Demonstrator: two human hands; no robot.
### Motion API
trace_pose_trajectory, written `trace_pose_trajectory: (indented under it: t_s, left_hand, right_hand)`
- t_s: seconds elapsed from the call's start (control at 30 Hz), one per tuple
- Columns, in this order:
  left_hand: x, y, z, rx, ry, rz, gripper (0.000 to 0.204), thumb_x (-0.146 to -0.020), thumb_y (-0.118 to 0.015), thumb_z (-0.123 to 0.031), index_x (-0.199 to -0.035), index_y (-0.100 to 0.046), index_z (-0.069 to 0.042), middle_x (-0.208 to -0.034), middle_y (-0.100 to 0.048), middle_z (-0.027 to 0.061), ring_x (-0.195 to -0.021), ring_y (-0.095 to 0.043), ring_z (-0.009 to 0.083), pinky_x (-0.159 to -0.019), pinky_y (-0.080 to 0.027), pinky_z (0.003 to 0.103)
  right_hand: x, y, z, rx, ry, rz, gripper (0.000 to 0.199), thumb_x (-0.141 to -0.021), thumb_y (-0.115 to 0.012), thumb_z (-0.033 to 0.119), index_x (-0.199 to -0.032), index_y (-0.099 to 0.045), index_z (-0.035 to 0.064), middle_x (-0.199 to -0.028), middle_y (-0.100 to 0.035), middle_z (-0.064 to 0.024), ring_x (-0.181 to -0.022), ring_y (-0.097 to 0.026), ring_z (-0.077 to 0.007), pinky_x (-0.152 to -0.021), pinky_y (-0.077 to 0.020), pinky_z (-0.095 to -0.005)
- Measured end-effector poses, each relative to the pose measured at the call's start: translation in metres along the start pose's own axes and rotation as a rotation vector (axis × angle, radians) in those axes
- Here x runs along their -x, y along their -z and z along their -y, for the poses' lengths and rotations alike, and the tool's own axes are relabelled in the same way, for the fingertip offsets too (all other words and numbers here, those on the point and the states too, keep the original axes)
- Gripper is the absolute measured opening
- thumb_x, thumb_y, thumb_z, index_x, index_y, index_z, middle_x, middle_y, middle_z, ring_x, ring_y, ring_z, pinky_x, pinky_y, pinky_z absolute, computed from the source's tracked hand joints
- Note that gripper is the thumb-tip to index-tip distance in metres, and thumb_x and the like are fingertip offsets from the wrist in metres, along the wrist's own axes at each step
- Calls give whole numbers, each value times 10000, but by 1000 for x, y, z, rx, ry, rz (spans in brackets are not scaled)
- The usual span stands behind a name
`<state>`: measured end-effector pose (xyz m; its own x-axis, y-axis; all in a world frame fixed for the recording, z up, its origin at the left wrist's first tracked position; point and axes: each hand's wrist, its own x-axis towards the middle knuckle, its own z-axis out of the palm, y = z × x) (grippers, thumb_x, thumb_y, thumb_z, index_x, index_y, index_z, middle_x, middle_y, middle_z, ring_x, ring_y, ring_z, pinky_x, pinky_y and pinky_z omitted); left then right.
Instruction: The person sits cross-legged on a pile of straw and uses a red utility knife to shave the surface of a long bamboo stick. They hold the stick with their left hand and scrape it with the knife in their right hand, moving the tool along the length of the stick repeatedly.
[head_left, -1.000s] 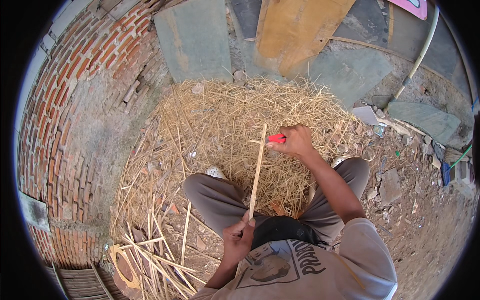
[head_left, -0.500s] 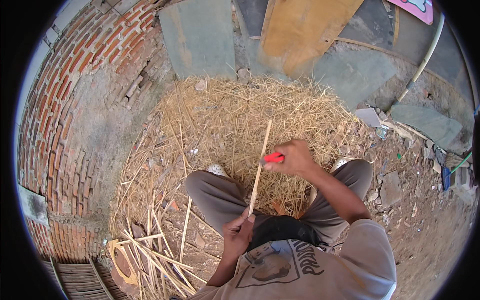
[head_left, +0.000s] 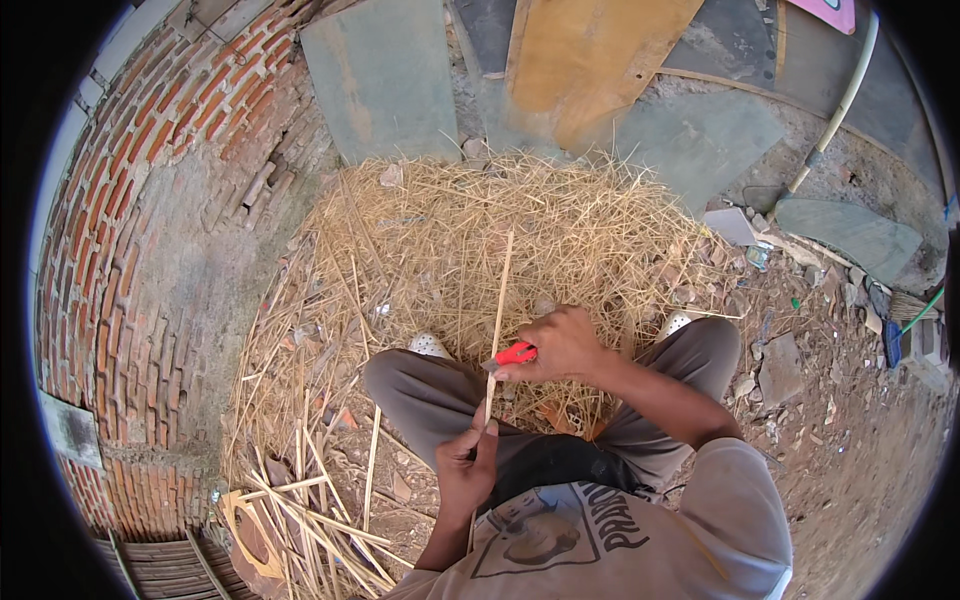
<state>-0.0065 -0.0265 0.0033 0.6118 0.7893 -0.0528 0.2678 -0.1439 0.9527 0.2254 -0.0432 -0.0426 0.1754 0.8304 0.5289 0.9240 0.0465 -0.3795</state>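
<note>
A long, thin pale strip, like split bamboo (head_left: 503, 290), stands out from my lap and points away from me. My left hand (head_left: 468, 462) pinches its near end, thumb on top. My right hand (head_left: 562, 345) is closed round the red handle of a utility knife (head_left: 515, 354). Its short grey blade meets the strip a little beyond my left hand. Part of the knife's handle is hidden inside my right fist. Below both hands, a black cloth (head_left: 555, 462) lies across my lap.
Yellowish shavings (head_left: 480, 210) are heaped in front of my crossed legs. Several loose strips (head_left: 320, 520) lie at the lower left, near a brick wall (head_left: 110, 330). Flat boards (head_left: 385, 85) lean at the far side. Rubble and a broken slab (head_left: 785, 375) are on the right.
My right hand has drawn the knife along the strip toward me, closer to my left hand. The strip's far tip has shifted left, and my left hand still grips the near end.
</note>
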Motion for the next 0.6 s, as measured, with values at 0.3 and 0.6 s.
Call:
trace_pose_trajectory:
  t_s: [0.3, 0.6]
  left_hand:
    - [-1, 2, -5, -260, -126, 1, 324, -894, -599, 0, -1217, -611, 25, -563, -402, 72, -567, -376, 12, -503, -370, 208]
    - [14, 3, -4, -276, -130, 4, 303, -864, -617, 10, -1166, -647, 19, -562, -389, 127, -553, -397, 9, -497, -394, 227]
  right_hand:
    - [-12, 2, -24, 7, -70, -28, 687, -636, -652, 771, -488, -549, 108, -445, -504, -49, -383, -503, -244, -428, -418, -369]
    - [-18, 6, -71, 154, -311, -52, 733, -677, -566, 825, -576, -649, 104, -438, -521, -62, -424, -559, -234, -420, -417, -369]
